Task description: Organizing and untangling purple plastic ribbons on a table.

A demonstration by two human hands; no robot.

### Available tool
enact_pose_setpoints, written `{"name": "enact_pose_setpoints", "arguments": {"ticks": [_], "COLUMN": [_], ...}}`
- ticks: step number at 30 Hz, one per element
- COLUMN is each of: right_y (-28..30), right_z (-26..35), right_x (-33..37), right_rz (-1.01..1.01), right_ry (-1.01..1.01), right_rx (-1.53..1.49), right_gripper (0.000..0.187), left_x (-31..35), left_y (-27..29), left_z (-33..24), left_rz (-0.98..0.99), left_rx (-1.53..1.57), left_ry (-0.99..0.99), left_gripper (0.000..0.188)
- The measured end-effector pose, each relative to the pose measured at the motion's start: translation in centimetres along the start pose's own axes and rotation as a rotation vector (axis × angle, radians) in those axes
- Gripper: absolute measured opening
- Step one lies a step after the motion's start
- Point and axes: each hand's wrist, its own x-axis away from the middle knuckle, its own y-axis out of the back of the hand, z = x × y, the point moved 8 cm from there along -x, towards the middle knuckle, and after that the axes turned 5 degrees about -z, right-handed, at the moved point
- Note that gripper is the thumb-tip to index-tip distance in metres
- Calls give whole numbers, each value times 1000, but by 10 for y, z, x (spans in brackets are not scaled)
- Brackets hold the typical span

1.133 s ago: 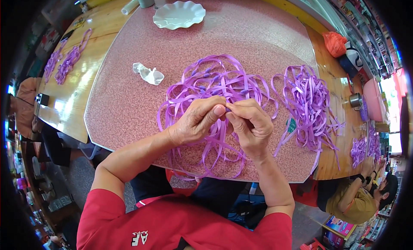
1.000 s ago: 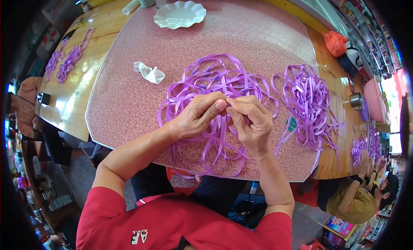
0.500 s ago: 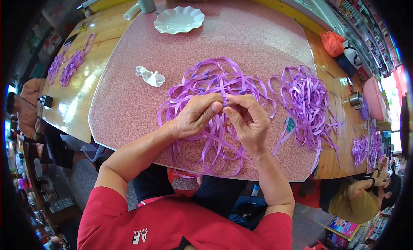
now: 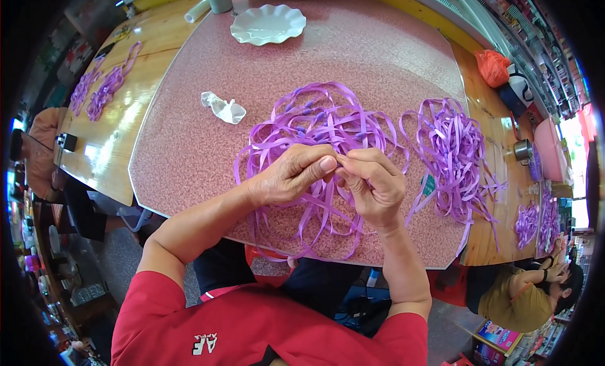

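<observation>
Above a loose heap of purple ribbon loops [image 4: 372, 123], my two hands meet fingertip to fingertip. My left hand [image 4: 295, 174] is closed in a pinch, thumb pressed against the bent fingers. Facing it, my right hand [image 4: 377, 188] pinches too, its fingers curled in. Between them they grip a piece of purple ribbon, mostly covered by the fingers. Darker purple bands show on several loops in the heap. A second tangle of purple ribbon loops [image 4: 450, 155] lies to the right of my right hand, partly over the table's edge.
On the pink speckled table [image 4: 183, 145] lie a crumpled white tissue [image 4: 224, 109] and a scalloped white plate [image 4: 268, 25]. More purple ribbons [image 4: 106, 92] are on the wooden table at left. A red plastic bag [image 4: 491, 68] and a metal pot [image 4: 522, 150] stand at right, near another person [image 4: 523, 296].
My right hand has shifted slightly right and down, its fingers curling further in. The fingertips now cover more of the ribbon. The left hand stays nearly in place.
</observation>
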Motion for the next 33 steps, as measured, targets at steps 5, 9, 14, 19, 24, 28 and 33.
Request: {"name": "enact_pose_setpoints", "arguments": {"ticks": [5, 9, 14, 19, 24, 28, 33], "right_y": [-1, -3, -1, 0, 0, -1, 0], "right_z": [4, -9, -2, -2, -16, -18, -18], "right_x": [-5, -1, -3, -3, 6, 7, 7], "right_rz": [25, -33, -61, -73, -65, -26, -40], "right_ry": [119, -28, 26, 2, -170, -124, -153], "right_rx": [118, 92, 137, 147, 4, 34, 50], "right_gripper": [12, 14, 17, 19, 17, 17, 17], "left_x": [0, 1, 3, 1, -1, -1, -1], "left_y": [-3, -2, -2, 3, 9, 12, 12], "left_z": [15, 20, 23, 19, 11, 8, 9], "left_rz": [34, -43, -88, -100, -164, -210, -210], "left_rx": [92, 208, 305, 237, 102, 36, 112], "left_ry": [210, 301, 309, 192, 29, 22, 46], "left_gripper": [40, 39, 39, 29, 25, 23, 23]}}
